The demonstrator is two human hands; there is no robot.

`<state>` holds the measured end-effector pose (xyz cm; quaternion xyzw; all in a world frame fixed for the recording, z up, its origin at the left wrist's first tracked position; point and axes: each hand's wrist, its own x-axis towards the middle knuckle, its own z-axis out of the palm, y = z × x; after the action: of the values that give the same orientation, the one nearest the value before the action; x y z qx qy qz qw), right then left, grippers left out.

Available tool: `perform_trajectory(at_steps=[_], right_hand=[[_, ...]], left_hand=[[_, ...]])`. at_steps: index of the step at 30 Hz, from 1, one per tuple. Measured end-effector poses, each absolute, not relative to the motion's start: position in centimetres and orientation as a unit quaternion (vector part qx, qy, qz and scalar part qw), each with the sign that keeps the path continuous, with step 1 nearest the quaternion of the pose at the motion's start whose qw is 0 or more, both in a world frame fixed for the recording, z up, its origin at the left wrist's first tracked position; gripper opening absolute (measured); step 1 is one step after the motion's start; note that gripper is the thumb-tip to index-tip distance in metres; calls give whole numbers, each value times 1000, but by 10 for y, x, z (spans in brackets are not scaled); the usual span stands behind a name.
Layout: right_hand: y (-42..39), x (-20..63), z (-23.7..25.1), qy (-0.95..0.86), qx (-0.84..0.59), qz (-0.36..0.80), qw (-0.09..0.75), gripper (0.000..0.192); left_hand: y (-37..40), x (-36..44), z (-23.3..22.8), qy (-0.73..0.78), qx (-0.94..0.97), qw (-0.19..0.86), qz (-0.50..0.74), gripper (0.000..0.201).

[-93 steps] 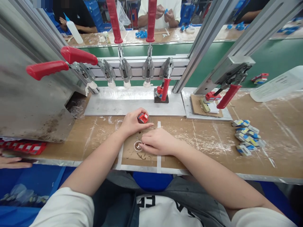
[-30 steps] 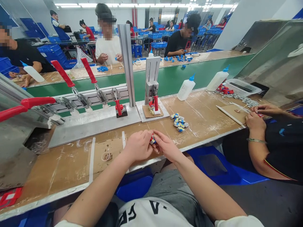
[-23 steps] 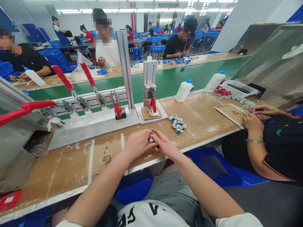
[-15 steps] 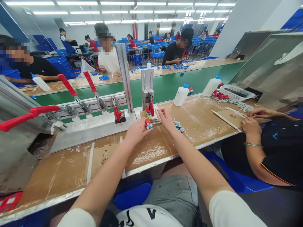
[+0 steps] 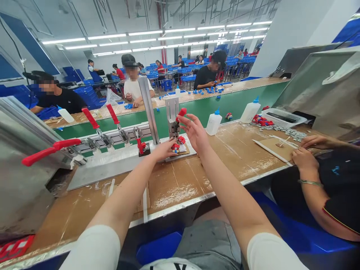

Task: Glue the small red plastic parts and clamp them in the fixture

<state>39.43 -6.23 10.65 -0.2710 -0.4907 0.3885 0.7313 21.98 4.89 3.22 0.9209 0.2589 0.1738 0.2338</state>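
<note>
My left hand (image 5: 163,150) reaches to the base of the upright toggle clamp (image 5: 173,125), fingers closed around a small red, yellow and blue plastic piece (image 5: 175,147). Another red part (image 5: 181,140) sits close by under the clamp, partly hidden. My right hand (image 5: 197,134) is raised beside the clamp's red handle (image 5: 182,112), its fingers spread and the fingertips at the lever. The handle points up. Whether the fingertips press on it I cannot tell.
Left stand more red-handled clamps (image 5: 114,114) on a metal rail. White bottles with blue caps (image 5: 214,123) stand behind my right hand. At right, a co-worker's hands (image 5: 306,150) work near a white basket (image 5: 284,116). A green belt (image 5: 194,107) runs behind the bench.
The clamp handle has gone from down to up, and my right hand has risen to it. My left hand has moved with the small piece to the clamp base. The camera view has tilted upward.
</note>
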Motion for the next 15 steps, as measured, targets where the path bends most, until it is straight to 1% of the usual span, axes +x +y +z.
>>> perform_trajectory(at_steps=[3, 6, 8, 11, 15], right_hand=[[-57, 396, 115, -512, -272, 385, 718, 50], [-53, 398, 120, -502, -293, 392, 713, 61], [-52, 399, 125, -507, -312, 407, 693, 64], [-52, 397, 131, -528, -334, 419, 659, 59], [-55, 393, 129, -512, -352, 409, 669, 50]], left_hand=[[49, 218, 25, 271, 901, 261, 218, 51], [50, 220, 20, 306, 883, 259, 244, 50], [51, 223, 16, 329, 868, 268, 258, 51], [54, 231, 9, 360, 840, 291, 283, 52], [58, 242, -2, 392, 798, 325, 321, 53]])
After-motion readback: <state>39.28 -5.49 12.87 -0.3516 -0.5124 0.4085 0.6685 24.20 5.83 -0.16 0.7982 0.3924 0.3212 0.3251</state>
